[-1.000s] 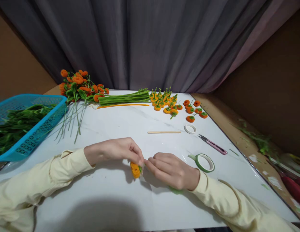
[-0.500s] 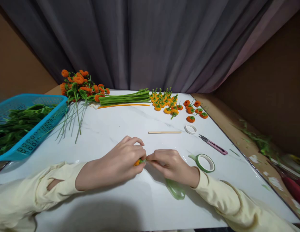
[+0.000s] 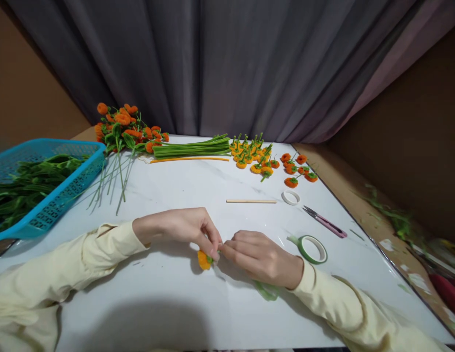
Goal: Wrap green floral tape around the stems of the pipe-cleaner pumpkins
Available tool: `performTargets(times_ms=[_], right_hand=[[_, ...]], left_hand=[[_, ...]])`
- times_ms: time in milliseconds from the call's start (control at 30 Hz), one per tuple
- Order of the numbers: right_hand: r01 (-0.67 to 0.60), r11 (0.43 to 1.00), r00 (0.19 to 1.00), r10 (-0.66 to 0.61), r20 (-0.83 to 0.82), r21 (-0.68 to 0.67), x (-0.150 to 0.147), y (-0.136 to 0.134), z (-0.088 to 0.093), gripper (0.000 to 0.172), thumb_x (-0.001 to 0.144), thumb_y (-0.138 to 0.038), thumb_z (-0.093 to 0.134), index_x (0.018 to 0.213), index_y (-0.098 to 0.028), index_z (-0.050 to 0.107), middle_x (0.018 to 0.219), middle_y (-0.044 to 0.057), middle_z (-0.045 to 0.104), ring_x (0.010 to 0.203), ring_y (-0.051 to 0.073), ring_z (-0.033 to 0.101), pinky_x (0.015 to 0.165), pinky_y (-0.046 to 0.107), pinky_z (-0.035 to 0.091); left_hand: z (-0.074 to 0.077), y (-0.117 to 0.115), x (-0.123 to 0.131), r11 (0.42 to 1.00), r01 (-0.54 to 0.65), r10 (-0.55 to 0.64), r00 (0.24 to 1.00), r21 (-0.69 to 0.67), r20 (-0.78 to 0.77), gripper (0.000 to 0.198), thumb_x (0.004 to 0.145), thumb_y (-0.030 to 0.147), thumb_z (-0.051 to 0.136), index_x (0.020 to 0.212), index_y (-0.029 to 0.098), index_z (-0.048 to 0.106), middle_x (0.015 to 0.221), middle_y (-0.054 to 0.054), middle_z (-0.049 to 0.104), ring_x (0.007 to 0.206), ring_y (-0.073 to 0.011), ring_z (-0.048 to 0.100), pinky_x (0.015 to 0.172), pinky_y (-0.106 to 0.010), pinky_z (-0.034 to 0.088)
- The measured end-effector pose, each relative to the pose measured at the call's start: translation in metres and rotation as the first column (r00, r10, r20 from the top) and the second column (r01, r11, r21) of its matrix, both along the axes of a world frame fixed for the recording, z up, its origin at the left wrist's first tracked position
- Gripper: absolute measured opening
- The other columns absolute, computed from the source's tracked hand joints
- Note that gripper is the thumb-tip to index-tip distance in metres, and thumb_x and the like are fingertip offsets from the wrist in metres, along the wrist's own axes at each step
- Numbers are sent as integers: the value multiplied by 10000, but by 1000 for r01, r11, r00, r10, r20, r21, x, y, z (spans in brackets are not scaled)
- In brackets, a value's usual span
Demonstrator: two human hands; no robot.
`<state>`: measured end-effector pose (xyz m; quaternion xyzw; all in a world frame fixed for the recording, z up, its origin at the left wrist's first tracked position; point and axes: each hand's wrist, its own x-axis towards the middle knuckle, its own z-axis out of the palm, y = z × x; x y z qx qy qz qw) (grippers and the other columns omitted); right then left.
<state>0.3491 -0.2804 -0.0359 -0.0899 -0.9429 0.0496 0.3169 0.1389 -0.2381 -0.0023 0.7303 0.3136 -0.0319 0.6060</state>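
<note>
My left hand (image 3: 183,229) pinches a small orange pipe-cleaner flower (image 3: 204,259) just above the white table (image 3: 176,303). My right hand (image 3: 258,255) meets it from the right, fingers closed on the flower's green stem end. A strip of green tape (image 3: 266,291) trails under my right wrist. The green tape roll (image 3: 312,248) lies on the table right of that hand. Both arms wear pale yellow sleeves.
A blue basket (image 3: 62,195) of green leaves stands at left. Finished orange flowers on stems (image 3: 120,129), green stems (image 3: 192,147), loose small flower heads (image 3: 256,157), a wooden stick (image 3: 251,201), a white ring (image 3: 290,197) and pink scissors (image 3: 324,222) lie farther back.
My left hand has rolled back from palm-over to fingertips down, so the orange flower shows below it again. The right hand has barely shifted.
</note>
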Motion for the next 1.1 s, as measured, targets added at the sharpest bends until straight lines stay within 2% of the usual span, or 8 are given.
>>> performTargets(times_ms=[100, 167, 267, 433, 700, 767, 933, 1100], right_hand=[[33, 999, 999, -32, 15, -36, 0, -1, -3, 214, 939, -76, 377, 968, -54, 587, 704, 100, 632, 630, 159, 521, 570, 275, 422], [58, 991, 997, -52, 52, -123, -1, -2, -5, 206, 949, -107, 385, 947, -81, 589, 689, 75, 614, 624, 145, 519, 566, 256, 422], [100, 963, 993, -79, 91, -252, -3, -5, -6, 192, 957, -147, 391, 930, -117, 579, 713, 52, 602, 632, 126, 528, 585, 232, 432], [122, 940, 990, -92, 109, -318, -4, -5, -7, 170, 951, -144, 394, 985, -133, 561, 759, 48, 605, 674, 124, 547, 633, 226, 450], [26, 997, 997, -21, 78, -72, -2, -3, -10, 213, 930, -66, 366, 920, -96, 576, 702, 73, 594, 652, 154, 514, 608, 270, 433], [30, 995, 996, -22, 86, -97, -1, -3, -9, 212, 946, -99, 375, 920, -92, 586, 683, 66, 588, 625, 144, 509, 582, 259, 422], [60, 969, 996, -44, 73, -239, -2, -3, -1, 260, 976, -167, 356, 906, -100, 597, 674, 54, 592, 601, 122, 517, 564, 230, 424], [125, 956, 991, -108, 78, -266, -4, -3, 1, 248, 979, -179, 347, 909, -121, 577, 691, 49, 605, 625, 127, 535, 594, 232, 448]], left_hand=[[-2, -9, 2, 960, -19, 39, 997, 278, -64, 104, 707, 284, 686, 702, 180, 680, 868, -25, 672, 894, -200, 596, 784, -288, 408], [-2, -19, 4, 849, -24, 74, 995, 528, -73, 124, 691, 274, 707, 659, 181, 632, 846, -17, 658, 986, -224, 566, 838, -314, 364], [-1, -29, 7, 721, 14, 45, 997, 692, -67, 175, 735, 179, 652, 592, 163, 552, 715, 2, 620, 1029, -217, 545, 853, -323, 314], [-3, -28, 7, 700, 54, -24, 998, 712, -52, 267, 771, 115, 600, 527, 150, 499, 634, 1, 602, 1057, -204, 534, 856, -321, 284], [5, -26, 7, 765, 159, -171, 984, 624, -41, 378, 795, 56, 580, 456, 158, 447, 487, 22, 562, 1121, -196, 513, 875, -322, 268], [8, -30, 7, 712, 163, -159, 985, 683, -70, 362, 798, 56, 571, 473, 157, 446, 518, 10, 578, 1129, -216, 508, 877, -342, 269], [11, -44, 8, 461, 130, -74, 991, 878, -108, 210, 812, 75, 534, 619, 157, 540, 685, -48, 641, 1176, -282, 462, 916, -411, 256], [9, -45, 9, 408, 79, -77, 996, 909, -52, 266, 822, 25, 460, 627, 163, 577, 686, -55, 641, 1110, -259, 503, 890, -397, 286]])
